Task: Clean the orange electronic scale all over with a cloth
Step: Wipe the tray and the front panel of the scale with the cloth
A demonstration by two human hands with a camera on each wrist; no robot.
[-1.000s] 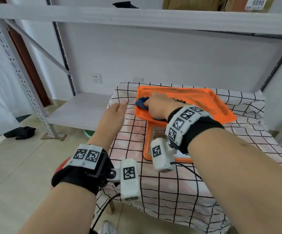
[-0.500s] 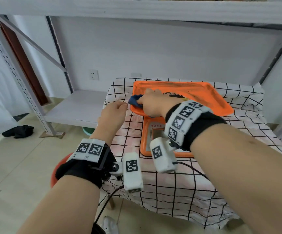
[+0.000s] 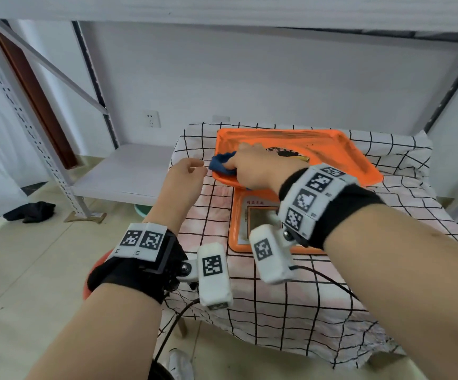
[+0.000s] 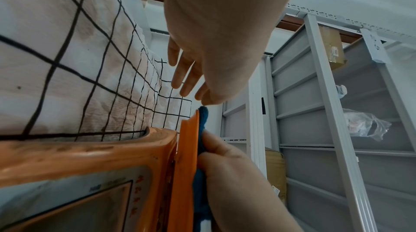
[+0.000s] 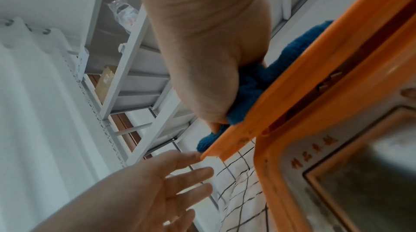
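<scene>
I see the orange scale (image 3: 329, 157) flat on checked tablecloth, display facing me, dark smudges on tray. Blue cloth (image 3: 222, 164) bunched under my right hand (image 3: 258, 168), at tray's near-left corner.

The right hand (image 3: 258, 168) covers most of the dark blue knitted cloth (image 3: 223, 163) and its own fingertips; the right wrist camera block hides part of the orange plastic scale's grey display panel (image 3: 260, 219), whose print is unreadable
</scene>
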